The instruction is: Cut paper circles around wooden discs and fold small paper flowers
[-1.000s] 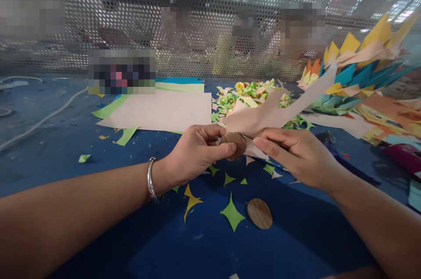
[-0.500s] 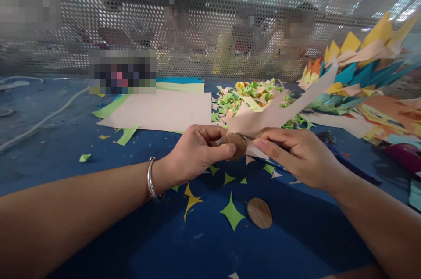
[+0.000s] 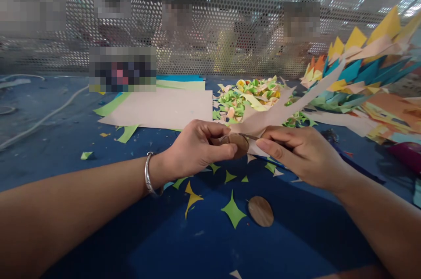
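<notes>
So we're pinching a brown disc between the thumb and fingers of our left hand, and it's sitting right at the tips, facing up toward us. It's looking flat, smooth and thin, with a rounded rim, though our thumb is covering its left part. In our right hand we're gripping a thin dark tool, mostly hidden in the fingers, so we're not telling what kind it is

Just behind the disc, between both hands, a ragged pale paper is curling up; we can't tell whether our left fingers are holding that too. Its long arm is rising away past the right hand

Room-wise, we're having plenty of bare blue table on the near side of the grip. Below the hands, only a few scraps are lying around, like a green star-shaped scrap and a brown oval right beside it. Beyond the grip it's getting crowded: a heap of cut pieces is piling up behind the pale paper

As for direction, the tool is pointing left toward the disc's top edge, its long axis running roughly sideways. With the thumb in the way, we're not seeing any clear long axis on the disc
</notes>
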Motion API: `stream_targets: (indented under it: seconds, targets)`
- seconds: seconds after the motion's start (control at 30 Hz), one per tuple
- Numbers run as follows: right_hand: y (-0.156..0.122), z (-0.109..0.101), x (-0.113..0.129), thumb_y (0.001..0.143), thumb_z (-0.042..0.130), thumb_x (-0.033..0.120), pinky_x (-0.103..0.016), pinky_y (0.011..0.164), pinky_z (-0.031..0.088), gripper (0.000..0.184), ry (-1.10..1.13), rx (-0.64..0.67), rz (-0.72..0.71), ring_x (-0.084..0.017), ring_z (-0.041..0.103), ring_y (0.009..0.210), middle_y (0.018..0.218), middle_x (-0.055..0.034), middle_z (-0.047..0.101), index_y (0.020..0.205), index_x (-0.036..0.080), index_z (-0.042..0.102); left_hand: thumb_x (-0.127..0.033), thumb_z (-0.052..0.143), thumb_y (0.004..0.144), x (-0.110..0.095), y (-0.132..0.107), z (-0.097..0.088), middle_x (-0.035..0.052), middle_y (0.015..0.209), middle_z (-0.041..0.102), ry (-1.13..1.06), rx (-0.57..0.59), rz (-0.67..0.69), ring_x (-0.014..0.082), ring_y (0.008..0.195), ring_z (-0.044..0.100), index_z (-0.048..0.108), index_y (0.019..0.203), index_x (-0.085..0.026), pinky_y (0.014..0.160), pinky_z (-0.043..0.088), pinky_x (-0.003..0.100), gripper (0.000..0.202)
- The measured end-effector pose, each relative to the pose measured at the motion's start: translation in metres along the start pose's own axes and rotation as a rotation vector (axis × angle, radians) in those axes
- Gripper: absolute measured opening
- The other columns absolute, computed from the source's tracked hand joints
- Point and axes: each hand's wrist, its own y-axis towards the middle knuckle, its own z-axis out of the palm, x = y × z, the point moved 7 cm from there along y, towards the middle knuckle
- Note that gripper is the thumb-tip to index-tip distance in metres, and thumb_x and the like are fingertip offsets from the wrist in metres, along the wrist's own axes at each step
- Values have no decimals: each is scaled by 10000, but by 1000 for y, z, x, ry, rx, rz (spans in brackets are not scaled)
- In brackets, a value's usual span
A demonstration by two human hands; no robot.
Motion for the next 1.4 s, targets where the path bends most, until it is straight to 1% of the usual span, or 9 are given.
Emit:
stream_targets:
  seconds: [0.17,0.3,0.5,0.67,0.77,0.93,1.07,1.23,1.4]
  targets:
    - [-1,0,1,973,470,518,-235,508,372,438,-16,8,-23,-108,503,556,654,-12,598,749,187,649,-161,698,757,-3,0,7,-10,687,595,-15,95,16,89,656,498,708,780,-90,643,398,232,75]
    - [0,-1,1,969,474,521,-228,495,368,440,-44,8,-32,-110,511,557,640,-14,602,743,186,647,-149,693,762,-5,0,6,-6,684,570,19,103,8,90,663,477,701,790,-76,648,382,240,79]
    - [-1,3,1,978,478,493,-215,489,369,403,-77,31,-75,-97,508,539,648,-5,619,785,185,652,-174,688,743,-5,0,5,-15,634,536,98,115,-27,73,593,414,665,719,-78,560,324,230,101]
    - [-2,1,8,986,486,447,-199,445,329,397,-142,2,-170,-65,428,443,525,38,512,719,181,610,-149,683,682,-5,0,3,-30,616,523,143,126,-54,70,573,402,609,659,-118,516,303,217,83]
    - [-2,1,10,988,493,429,-192,432,318,391,-166,-9,-193,-57,420,423,502,47,499,710,179,608,-150,683,671,-6,0,2,-25,628,526,192,128,-53,76,589,412,613,659,-122,521,311,218,77]
    - [-1,2,13,986,505,397,-185,442,327,348,-164,-4,-232,-54,450,433,531,46,539,736,181,614,-118,679,662,-7,0,6,-47,596,485,126,164,-29,64,575,389,563,576,-140,521,297,209,146]
    - [-2,2,14,986,510,389,-185,457,337,350,-169,10,-245,-54,458,444,531,45,531,724,177,604,-138,693,667,-3,-1,7,-39,609,528,76,179,-68,74,604,433,597,617,-137,537,316,204,108]
    - [-2,4,14,980,527,364,-192,466,338,282,-186,17,-255,-61,488,461,554,41,577,822,184,675,-140,681,662,-2,-1,7,-52,601,486,119,190,-93,66,592,425,584,615,-135,547,334,204,107]
    - [-4,4,14,975,540,352,-198,487,347,223,-193,20,-254,-70,536,487,585,44,621,972,204,707,-147,647,678,-1,-2,8,-34,634,516,220,203,-100,70,592,412,611,678,-117,552,334,221,47]
